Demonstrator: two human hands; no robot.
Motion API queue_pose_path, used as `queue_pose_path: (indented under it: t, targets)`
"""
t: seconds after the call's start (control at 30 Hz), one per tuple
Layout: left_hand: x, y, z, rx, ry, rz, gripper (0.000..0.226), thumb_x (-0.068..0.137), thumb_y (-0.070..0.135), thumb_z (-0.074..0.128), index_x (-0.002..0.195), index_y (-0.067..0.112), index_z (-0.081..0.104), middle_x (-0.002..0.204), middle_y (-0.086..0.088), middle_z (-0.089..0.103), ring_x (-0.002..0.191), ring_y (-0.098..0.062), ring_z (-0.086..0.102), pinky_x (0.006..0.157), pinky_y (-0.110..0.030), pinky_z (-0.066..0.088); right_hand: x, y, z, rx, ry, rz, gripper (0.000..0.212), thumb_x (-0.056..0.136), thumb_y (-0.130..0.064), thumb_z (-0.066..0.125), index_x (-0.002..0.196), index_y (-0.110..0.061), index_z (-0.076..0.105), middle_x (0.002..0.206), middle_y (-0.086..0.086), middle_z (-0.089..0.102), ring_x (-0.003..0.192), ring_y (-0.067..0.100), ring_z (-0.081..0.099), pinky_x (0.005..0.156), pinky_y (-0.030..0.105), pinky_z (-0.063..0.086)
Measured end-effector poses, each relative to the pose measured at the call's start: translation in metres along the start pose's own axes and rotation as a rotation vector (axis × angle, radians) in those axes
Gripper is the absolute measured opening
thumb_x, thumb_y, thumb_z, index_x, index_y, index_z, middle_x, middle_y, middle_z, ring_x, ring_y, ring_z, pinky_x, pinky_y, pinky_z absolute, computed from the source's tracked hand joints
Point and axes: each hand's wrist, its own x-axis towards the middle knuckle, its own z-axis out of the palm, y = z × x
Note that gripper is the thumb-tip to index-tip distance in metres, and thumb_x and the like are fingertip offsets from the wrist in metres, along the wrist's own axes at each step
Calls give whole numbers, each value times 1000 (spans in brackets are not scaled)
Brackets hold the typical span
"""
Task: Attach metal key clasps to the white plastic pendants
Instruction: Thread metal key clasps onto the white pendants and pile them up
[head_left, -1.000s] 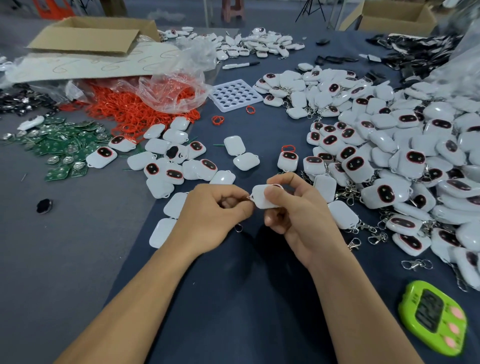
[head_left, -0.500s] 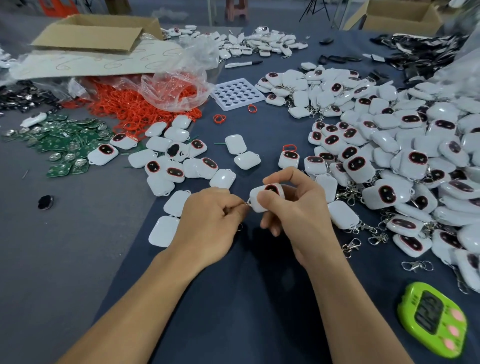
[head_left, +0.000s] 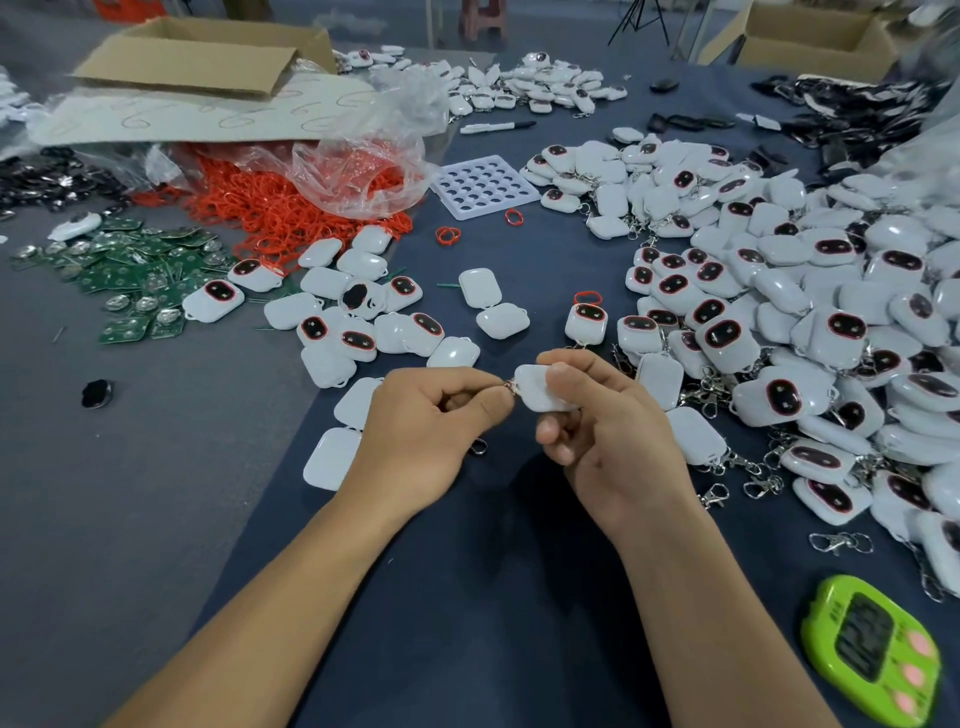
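Pendant (head_left: 540, 396) occupies right hand (head_left: 621, 449); left hand (head_left: 421, 436) pinches clasp (head_left: 511, 387).

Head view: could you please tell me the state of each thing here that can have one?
Held white plastic pendant: plain side showing, pinched by right hand.
Metal key clasp: ring at pendant's corner, pinched by left hand.
Brown cardboard box: flaps open.
Clear plastic bag: open, red rings spilling out.
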Motion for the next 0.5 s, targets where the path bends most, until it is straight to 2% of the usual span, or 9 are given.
queue_pose_path:
  t: [0.07, 0.17, 0.23, 0.33, 0.4, 0.47, 0.5]
  targets:
    - [0, 1, 0, -17, 14, 11, 13, 83, 37, 72, 76, 46, 78, 56, -2, 47, 56, -7, 43, 54, -19, 41, 0, -1, 0, 17, -5, 6, 13, 99, -2, 60, 94, -10, 69, 72, 6, 72, 42, 15, 54, 36, 21, 36]
    - [-2, 3, 2, -4, 48, 11, 11, 82, 37, 72, 78, 44, 79, 59, -3, 55, 57, -5, 45, 54, -16, 41, 0, -2, -2, 25, 4, 6, 13, 99, -3, 59, 95, -10, 69, 72, 5, 72, 41, 15, 54, 36, 20, 35]
    - [-2, 3, 2, -38, -10, -11, 13, 83, 34, 70, 78, 40, 79, 69, -14, 63, 62, -8, 50, 57, -17, 44, 0, -4, -3, 41, 14, 17, 12, 99, -3, 60, 96, -10, 69, 72, 6, 72, 41, 15, 54, 35, 20, 34]
    - [-4, 6, 2, -91, -107, -45, 15, 82, 37, 67, 77, 31, 79, 72, -18, 65, 64, -13, 53, 60, -24, 45, -1, -3, -3, 29, 3, 48, 12, 99, -4, 60, 95, -10, 70, 73, 8, 72, 40, 14, 53, 35, 20, 34]
    - [-5, 5, 3, -50, -105, -47, 20, 82, 45, 66, 72, 31, 77, 62, -12, 58, 60, -11, 48, 58, -24, 40, -1, -1, -1, 3, -8, 55, 13, 99, -3, 60, 94, -11, 70, 73, 8, 72, 41, 14, 53, 36, 21, 35]
    - [-5, 5, 4, -17, -77, -37, 21, 86, 41, 66, 68, 36, 75, 53, 7, 51, 54, -5, 44, 55, -17, 37, -2, 1, 1, -16, -4, 41, 14, 99, -3, 61, 94, -13, 69, 74, 9, 72, 41, 15, 53, 37, 22, 35]
    - [-5, 4, 3, 4, -59, -34, 21, 87, 39, 65, 69, 37, 76, 52, 10, 51, 53, -4, 44, 54, -15, 37, -2, 2, 1, -27, 4, 27, 14, 98, -3, 62, 93, -13, 69, 74, 9, 72, 41, 16, 53, 37, 22, 35]
